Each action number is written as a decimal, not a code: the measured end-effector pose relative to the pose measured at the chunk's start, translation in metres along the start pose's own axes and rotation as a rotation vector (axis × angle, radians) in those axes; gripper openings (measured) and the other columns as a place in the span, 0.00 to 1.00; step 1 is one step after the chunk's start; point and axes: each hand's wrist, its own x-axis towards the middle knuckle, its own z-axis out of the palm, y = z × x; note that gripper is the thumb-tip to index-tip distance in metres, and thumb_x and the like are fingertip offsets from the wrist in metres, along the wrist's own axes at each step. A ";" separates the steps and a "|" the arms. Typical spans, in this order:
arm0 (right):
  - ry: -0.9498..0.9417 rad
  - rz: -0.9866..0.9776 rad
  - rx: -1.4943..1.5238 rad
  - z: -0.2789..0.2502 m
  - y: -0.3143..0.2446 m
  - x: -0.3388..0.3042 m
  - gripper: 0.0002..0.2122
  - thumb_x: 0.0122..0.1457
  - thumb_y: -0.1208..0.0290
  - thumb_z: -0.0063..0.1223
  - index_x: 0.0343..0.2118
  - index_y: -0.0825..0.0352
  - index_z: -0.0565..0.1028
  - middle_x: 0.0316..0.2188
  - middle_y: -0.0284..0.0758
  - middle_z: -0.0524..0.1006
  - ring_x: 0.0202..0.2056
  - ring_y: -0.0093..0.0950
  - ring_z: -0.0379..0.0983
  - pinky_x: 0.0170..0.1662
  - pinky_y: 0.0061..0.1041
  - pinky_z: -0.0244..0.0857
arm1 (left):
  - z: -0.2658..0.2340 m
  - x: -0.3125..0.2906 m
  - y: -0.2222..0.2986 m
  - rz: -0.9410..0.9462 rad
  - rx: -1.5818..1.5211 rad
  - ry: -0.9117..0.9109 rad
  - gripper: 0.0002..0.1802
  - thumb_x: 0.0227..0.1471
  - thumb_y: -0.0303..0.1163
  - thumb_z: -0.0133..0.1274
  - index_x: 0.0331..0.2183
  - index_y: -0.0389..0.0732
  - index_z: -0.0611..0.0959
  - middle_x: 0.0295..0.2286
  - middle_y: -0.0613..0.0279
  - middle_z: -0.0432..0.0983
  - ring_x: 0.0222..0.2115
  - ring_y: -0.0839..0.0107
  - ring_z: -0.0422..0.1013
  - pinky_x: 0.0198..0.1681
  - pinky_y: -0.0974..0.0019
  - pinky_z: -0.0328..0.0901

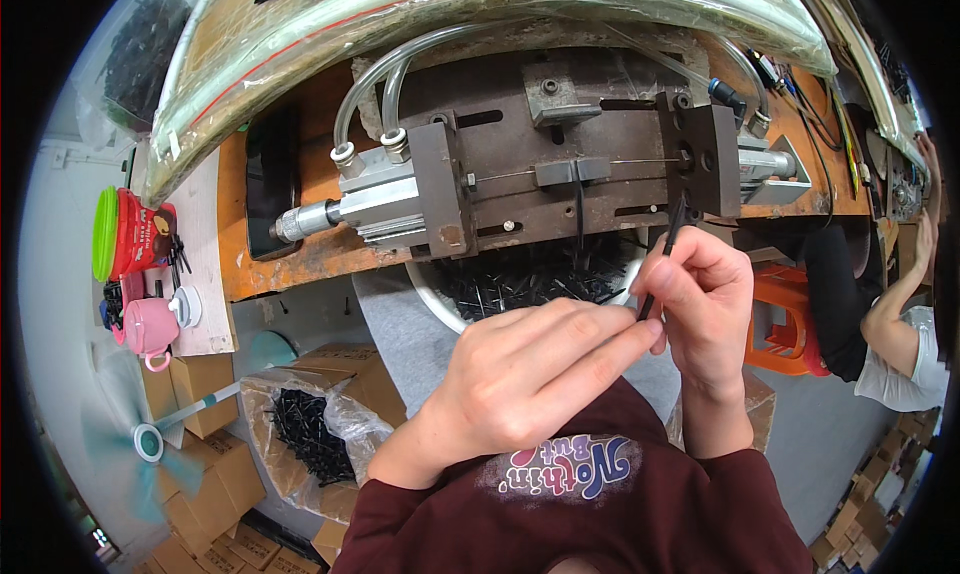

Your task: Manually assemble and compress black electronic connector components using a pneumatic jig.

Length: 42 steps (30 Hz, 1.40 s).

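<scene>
Black piece: one slim strip [674, 232], and it's right in the hands, slanting up from the fingertips just in front of the machine's right end.
Right hand: [708, 292] raised, thumb and fingers pinching the strip along its length.
Left hand: [545, 369] reaching across, fingers extended, tips meeting the strip's lower end; the thumb is hidden, so I can't tell whether they grip it.
Machine: dark metal plate [520, 196] on the orange-brown bench [250, 277], silver cylinders at both ends, clear tubes [362, 86] arching up from the left one.
Centre block: small grey block [572, 171] mid-plate, a thin rod coming in from each side, a black stem [579, 216] hanging down from it.
Tub: white rim [430, 302] showing below the machine, a dense tangle of black parts [500, 286] inside, the hands just above its near right side.
Left flank: pink mug [150, 326] on a pale tabletop, a red container [146, 236] with a green lid near it.
Down left: teal fan [149, 442], blades blurred, and beside it a plastic-lined carton [262, 426] holding more black parts.
Far right: orange stool [778, 319], then another person in a white top [915, 366], arm bent.
</scene>
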 end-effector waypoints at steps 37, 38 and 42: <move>-0.149 -0.489 -1.259 -0.095 0.147 -0.046 0.22 0.44 0.87 0.57 0.45 0.64 0.77 0.49 0.39 0.73 0.43 0.37 0.72 0.44 0.33 0.69 | 0.061 -0.161 -0.072 0.212 0.299 -0.472 0.23 0.43 0.32 0.58 0.46 0.46 0.81 0.52 0.67 0.70 0.52 0.69 0.67 0.55 0.59 0.64; -0.125 -0.495 -1.239 -0.092 0.148 -0.046 0.22 0.44 0.87 0.57 0.45 0.65 0.77 0.49 0.39 0.73 0.42 0.37 0.72 0.44 0.32 0.69 | 0.071 -0.167 -0.076 0.234 0.274 -0.484 0.25 0.44 0.32 0.58 0.48 0.46 0.79 0.54 0.68 0.68 0.55 0.69 0.65 0.58 0.57 0.62; -0.094 -0.532 -1.194 -0.084 0.151 -0.051 0.21 0.44 0.86 0.58 0.45 0.66 0.77 0.48 0.39 0.73 0.40 0.35 0.72 0.42 0.30 0.69 | 0.103 -0.167 -0.103 0.403 0.247 -0.432 0.23 0.44 0.34 0.56 0.45 0.41 0.81 0.54 0.67 0.69 0.56 0.66 0.64 0.59 0.55 0.62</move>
